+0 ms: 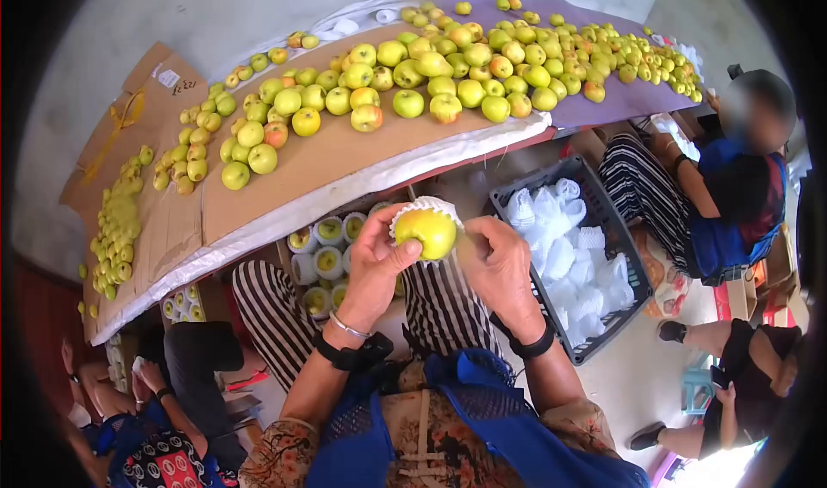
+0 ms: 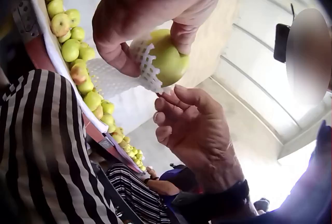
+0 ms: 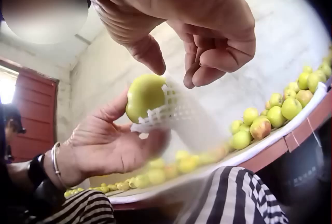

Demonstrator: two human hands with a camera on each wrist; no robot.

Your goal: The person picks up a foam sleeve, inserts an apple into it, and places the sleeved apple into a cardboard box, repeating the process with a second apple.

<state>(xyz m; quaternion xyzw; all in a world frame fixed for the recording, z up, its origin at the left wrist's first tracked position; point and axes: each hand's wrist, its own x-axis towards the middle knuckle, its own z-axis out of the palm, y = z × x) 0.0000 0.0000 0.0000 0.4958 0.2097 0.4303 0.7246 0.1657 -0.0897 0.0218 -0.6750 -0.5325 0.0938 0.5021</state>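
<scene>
My left hand [image 1: 376,251] holds a yellow-green apple [image 1: 428,232] between thumb and fingers, in front of my lap. A white foam net sleeve [image 2: 150,71] covers part of the apple, its scalloped edge lying across the fruit and its loose end trailing beyond. Close beside the apple is my right hand [image 1: 500,268], its fingers loosely bent. In the right wrist view its thumb and fingers [image 3: 218,60] stand apart, just above the net's edge. The left wrist view has these fingertips right at the sleeve's edge.
Many loose apples [image 1: 448,66] lie on the cardboard-covered table [image 1: 284,186] ahead. A dark crate [image 1: 636,264] of white foam nets [image 1: 551,230] stands at right. Under the table edge is a box of netted apples [image 1: 327,264]. Other people sit on both sides.
</scene>
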